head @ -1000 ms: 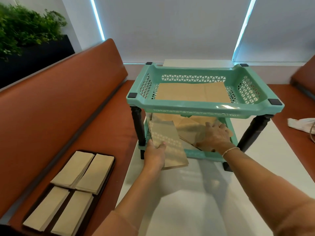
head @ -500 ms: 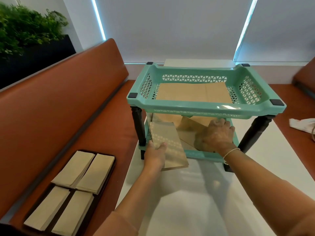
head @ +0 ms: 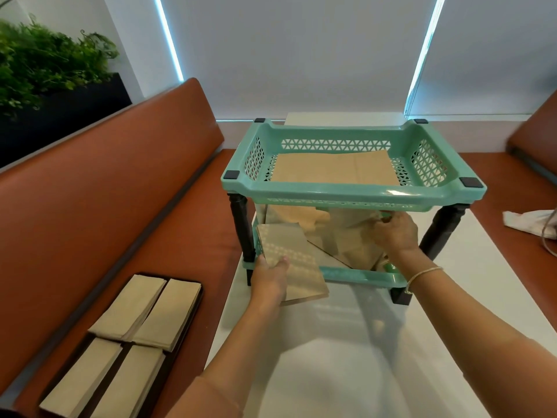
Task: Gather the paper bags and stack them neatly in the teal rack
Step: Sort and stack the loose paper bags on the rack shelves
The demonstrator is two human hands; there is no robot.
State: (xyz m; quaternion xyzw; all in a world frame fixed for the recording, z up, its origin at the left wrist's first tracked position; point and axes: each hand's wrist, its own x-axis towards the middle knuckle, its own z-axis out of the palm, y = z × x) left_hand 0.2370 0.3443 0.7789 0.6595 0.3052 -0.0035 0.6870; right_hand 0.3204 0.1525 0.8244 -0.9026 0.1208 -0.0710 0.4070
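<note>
A two-tier teal rack (head: 352, 193) with black legs stands on the white table (head: 337, 357). Flat brown paper bags (head: 331, 170) lie in its top tray. On the lower tier, my left hand (head: 269, 277) grips a small stack of paper bags (head: 291, 263) that juts out over the front rim. My right hand (head: 394, 233) reaches under the top tray and grips the upper edge of larger brown bags (head: 343, 236) lifted at an angle on the lower tier. Several more bag stacks (head: 144, 315) lie on a dark tray on the bench at left.
An orange-brown bench (head: 105, 191) with a high backrest runs along the left of the table. A white cloth (head: 530, 221) lies on the seat at right. A green plant (head: 45, 64) stands behind the bench backrest.
My right hand has risen from the bags' lower part to their top edge under the upper tray, tilting them up. My left hand keeps holding its stack in place.
</note>
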